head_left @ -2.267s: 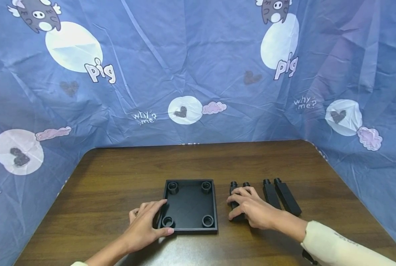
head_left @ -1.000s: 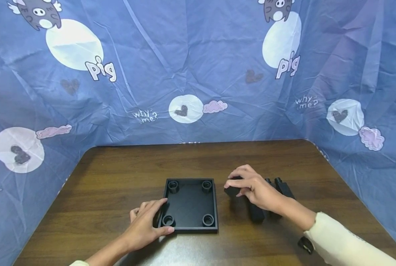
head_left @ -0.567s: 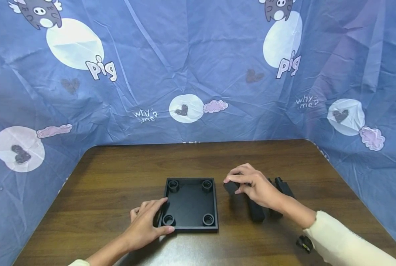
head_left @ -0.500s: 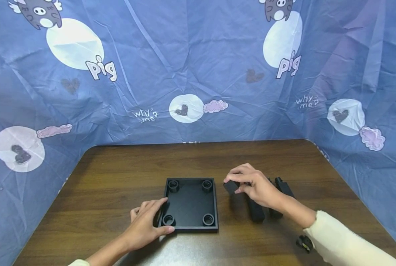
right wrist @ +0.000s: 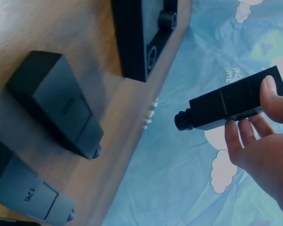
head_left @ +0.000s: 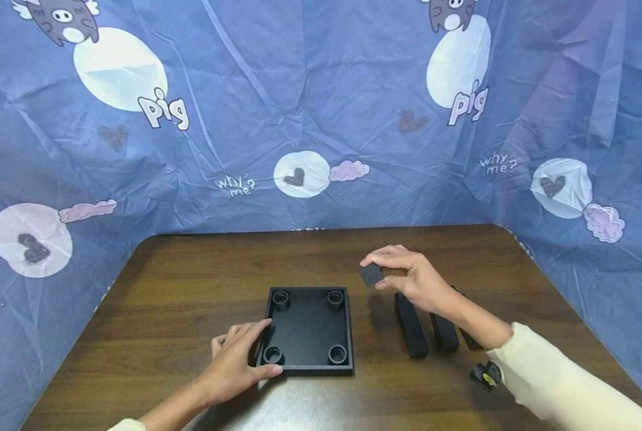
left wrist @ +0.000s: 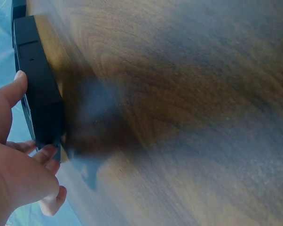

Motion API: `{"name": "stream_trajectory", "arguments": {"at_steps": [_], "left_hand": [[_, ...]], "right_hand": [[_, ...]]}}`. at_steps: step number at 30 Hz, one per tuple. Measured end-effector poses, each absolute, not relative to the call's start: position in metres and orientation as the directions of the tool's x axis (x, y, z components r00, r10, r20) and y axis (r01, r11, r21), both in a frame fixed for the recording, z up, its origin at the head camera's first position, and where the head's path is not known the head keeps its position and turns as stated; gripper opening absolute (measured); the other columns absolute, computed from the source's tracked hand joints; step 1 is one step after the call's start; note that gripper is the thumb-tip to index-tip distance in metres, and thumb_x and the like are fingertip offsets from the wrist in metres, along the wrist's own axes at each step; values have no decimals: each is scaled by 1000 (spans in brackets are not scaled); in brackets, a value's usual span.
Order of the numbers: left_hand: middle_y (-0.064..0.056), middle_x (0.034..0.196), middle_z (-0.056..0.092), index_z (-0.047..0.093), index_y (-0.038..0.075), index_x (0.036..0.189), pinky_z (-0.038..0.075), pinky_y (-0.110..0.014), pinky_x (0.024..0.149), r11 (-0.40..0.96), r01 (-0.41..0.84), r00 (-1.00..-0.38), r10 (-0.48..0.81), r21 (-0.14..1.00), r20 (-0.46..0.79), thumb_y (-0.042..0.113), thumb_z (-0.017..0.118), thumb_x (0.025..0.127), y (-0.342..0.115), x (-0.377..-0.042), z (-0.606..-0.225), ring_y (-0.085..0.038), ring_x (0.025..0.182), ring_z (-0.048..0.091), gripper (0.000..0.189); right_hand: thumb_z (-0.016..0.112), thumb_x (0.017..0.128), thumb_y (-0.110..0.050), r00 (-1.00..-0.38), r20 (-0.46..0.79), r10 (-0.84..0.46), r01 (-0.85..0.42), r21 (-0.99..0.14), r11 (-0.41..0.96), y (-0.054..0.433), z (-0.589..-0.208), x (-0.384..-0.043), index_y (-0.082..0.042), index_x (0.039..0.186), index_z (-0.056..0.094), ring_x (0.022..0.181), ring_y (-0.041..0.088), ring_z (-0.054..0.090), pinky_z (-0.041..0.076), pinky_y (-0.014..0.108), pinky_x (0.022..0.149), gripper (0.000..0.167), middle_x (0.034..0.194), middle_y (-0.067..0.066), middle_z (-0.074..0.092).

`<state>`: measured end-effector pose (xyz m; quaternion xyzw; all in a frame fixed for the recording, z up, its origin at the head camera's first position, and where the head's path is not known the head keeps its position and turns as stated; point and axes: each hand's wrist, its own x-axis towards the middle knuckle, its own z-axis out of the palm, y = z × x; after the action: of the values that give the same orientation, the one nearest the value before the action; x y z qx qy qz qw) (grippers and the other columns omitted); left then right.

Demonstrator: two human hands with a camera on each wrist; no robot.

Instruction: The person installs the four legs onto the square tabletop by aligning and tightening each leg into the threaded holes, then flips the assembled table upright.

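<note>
A shallow black square tray [head_left: 310, 332] lies on the table with a round threaded socket in each corner. My left hand [head_left: 237, 359] grips its near left corner, thumb on the front edge and fingers along the left side. In the left wrist view that hand [left wrist: 19, 165] holds the tray's side wall [left wrist: 38, 70]. My right hand [head_left: 409, 275] pinches a black square leg [head_left: 372, 275] above the table, flat end toward the head camera. The right wrist view shows the leg [right wrist: 231, 101] between thumb and fingertips, its threaded stud [right wrist: 183, 120] pointing away from the hand.
Three more black legs [head_left: 411, 326] lie side by side on the wooden table [head_left: 202, 269], partly under the right forearm. One leg [right wrist: 26, 188] bears a printed mark. Blue cartoon-print fabric [head_left: 299, 108] hangs behind the table.
The right hand has taken a leg from the row on the right, lifted it and tipped it flat end toward the head camera. Lately it has risen farther from the table. The left hand stays put.
</note>
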<state>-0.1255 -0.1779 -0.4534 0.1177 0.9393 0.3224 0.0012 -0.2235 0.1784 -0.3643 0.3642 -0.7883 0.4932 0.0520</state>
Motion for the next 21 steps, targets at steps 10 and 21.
{"name": "stream_trajectory", "arguments": {"at_steps": [10, 21], "left_hand": [[-9, 138, 61, 56, 8, 147, 23, -56, 95, 766, 213, -974, 219, 607, 65, 38, 92, 77, -178, -126, -453, -29, 125, 49, 85], [-9, 139, 60, 55, 7, 148, 23, -55, 95, 765, 212, -973, 221, 609, 62, 37, 91, 78, -177, -126, -454, -29, 126, 48, 85]], "right_hand": [[75, 83, 13, -774, 378, -509, -531, -824, 197, 158, -358, -230, 1, 123, 73, 100, 19, 59, 52, 30, 84, 41, 122, 13, 70], [71, 87, 14, -814, 275, -511, -365, -928, 82, 126, -362, -237, 6, 130, 68, 101, 19, 65, 54, 27, 79, 44, 128, 19, 66]]}}
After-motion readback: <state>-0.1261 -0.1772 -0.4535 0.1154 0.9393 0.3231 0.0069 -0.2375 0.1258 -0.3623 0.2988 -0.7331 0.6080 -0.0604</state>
